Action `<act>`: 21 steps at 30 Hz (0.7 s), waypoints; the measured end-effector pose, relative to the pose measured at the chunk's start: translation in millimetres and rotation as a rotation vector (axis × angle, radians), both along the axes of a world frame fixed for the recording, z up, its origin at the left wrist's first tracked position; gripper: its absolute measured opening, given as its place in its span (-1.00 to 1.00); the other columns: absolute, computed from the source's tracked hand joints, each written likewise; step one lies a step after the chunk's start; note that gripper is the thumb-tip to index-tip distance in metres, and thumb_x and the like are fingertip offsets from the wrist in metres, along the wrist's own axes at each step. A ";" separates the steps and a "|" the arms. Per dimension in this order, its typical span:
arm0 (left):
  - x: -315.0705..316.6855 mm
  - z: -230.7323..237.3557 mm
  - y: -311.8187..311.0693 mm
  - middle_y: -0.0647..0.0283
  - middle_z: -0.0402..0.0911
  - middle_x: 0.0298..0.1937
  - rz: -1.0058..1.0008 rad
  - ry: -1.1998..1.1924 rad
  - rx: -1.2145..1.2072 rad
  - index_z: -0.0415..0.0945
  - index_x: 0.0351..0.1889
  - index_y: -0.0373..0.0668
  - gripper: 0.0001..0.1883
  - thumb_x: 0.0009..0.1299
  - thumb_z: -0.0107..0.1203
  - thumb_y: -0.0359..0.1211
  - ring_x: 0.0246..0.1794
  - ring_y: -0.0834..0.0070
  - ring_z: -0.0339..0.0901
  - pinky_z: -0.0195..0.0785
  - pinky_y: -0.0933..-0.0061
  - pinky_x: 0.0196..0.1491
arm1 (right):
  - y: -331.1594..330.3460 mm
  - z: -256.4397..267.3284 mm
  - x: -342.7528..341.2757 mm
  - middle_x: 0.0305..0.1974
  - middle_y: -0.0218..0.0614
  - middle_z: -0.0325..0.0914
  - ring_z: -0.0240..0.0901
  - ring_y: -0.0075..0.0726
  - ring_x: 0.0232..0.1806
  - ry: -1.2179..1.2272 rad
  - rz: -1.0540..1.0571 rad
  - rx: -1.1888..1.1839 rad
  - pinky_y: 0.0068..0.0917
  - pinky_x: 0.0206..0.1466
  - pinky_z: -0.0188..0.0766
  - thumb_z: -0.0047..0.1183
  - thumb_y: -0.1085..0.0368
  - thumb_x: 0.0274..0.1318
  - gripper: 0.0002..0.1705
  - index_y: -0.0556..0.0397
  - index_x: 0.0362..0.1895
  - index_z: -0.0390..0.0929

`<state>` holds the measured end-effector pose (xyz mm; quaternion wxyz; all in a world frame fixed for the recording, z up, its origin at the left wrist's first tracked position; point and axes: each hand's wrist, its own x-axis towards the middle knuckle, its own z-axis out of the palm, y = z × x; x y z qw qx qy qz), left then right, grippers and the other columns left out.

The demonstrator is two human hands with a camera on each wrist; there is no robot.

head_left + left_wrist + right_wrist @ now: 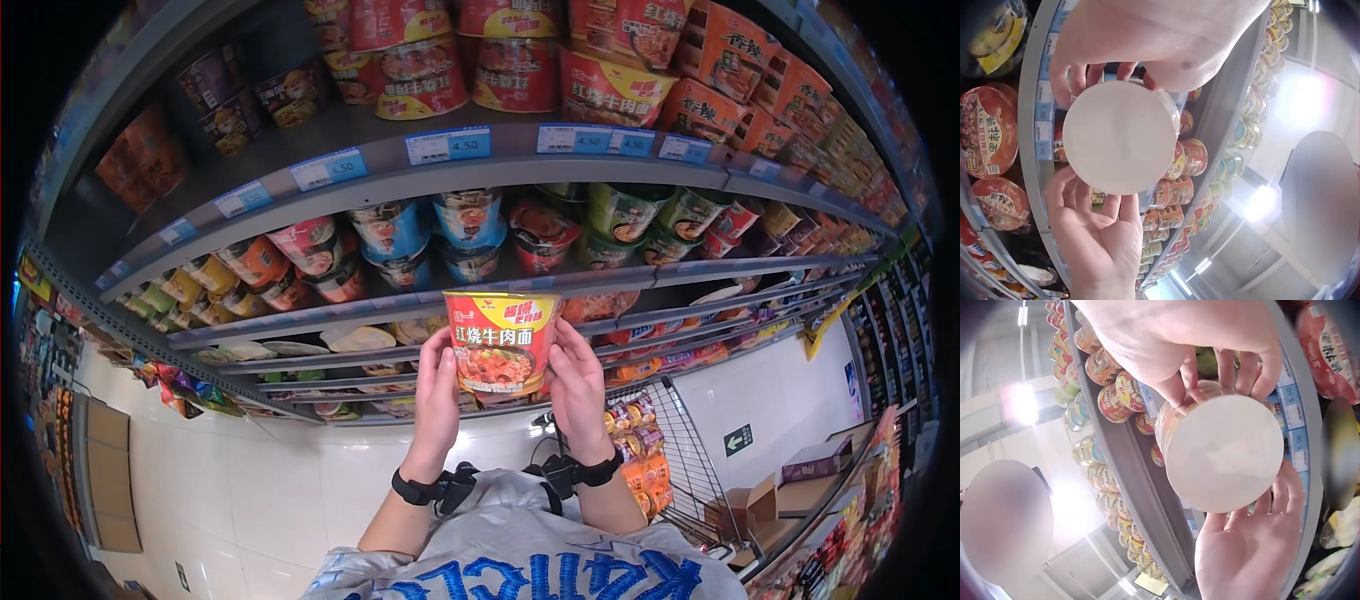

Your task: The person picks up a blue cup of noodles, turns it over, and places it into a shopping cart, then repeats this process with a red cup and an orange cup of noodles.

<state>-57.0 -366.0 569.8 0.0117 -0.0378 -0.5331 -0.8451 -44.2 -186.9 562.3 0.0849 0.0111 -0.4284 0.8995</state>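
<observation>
You hold a red and yellow noodle cup (500, 345) up in front of your chest, between both hands, with its printed front turned towards your face. Your left grip (438, 378) curls round the cup's left side, and your right grip (578, 378) curls round its right side, the fingers of each pressed to the wall. The cup looks roughly upright in the head view; both wrist views show its plain, pale round end.

Beyond the cup stands a long grey shelf unit (430, 187). The tier just past it carries stacked blue cups (470, 222), with a red cup (543, 235) to their right and green cups (622, 212) further right. Orange and pink cups stand to the left of the blue ones. On the tier above are more red and yellow tubs (420, 78) and orange packages (722, 48), over a row of price labels (449, 147) reading 4.50.

A wire shopping cart (690, 440) stands to your right, holding orange packs (650, 482) and others with purple on them. Past it, open cardboard boxes (765, 505) lie near a purple box (818, 458). A green arrow sign (738, 440) marks the pale tiled floor (255, 470).
</observation>
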 end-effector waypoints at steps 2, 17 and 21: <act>0.5 1.5 -1.8 0.23 0.41 0.25 -0.024 -0.020 0.001 0.19 0.36 -0.21 -0.60 0.66 -0.28 -0.24 0.30 0.51 0.36 0.21 0.42 0.32 | 1.3 2.8 2.3 0.26 -0.24 0.37 0.34 -0.44 0.24 0.017 -0.006 0.031 -0.45 0.25 0.34 0.04 0.36 0.34 -0.41 0.24 0.40 0.23; 5.8 -11.6 3.8 0.17 0.39 0.34 -0.179 -0.028 0.196 0.23 0.37 -0.30 -0.51 0.65 -0.29 -0.15 0.33 0.50 0.34 0.15 0.42 0.37 | 1.4 3.4 13.8 0.38 -0.19 0.21 0.19 -0.31 0.40 0.075 0.090 0.083 -0.32 0.45 0.13 0.14 0.21 0.28 -0.20 0.23 0.45 0.04; 4.1 -16.6 1.2 0.19 0.43 0.31 -0.167 -0.090 0.198 0.25 0.36 -0.28 -0.49 0.65 -0.26 -0.10 0.28 0.51 0.39 0.19 0.40 0.35 | 2.0 6.4 15.3 0.41 -0.17 0.20 0.19 -0.31 0.41 0.063 0.074 0.096 -0.33 0.46 0.11 0.05 0.26 0.32 -0.24 0.29 0.47 0.04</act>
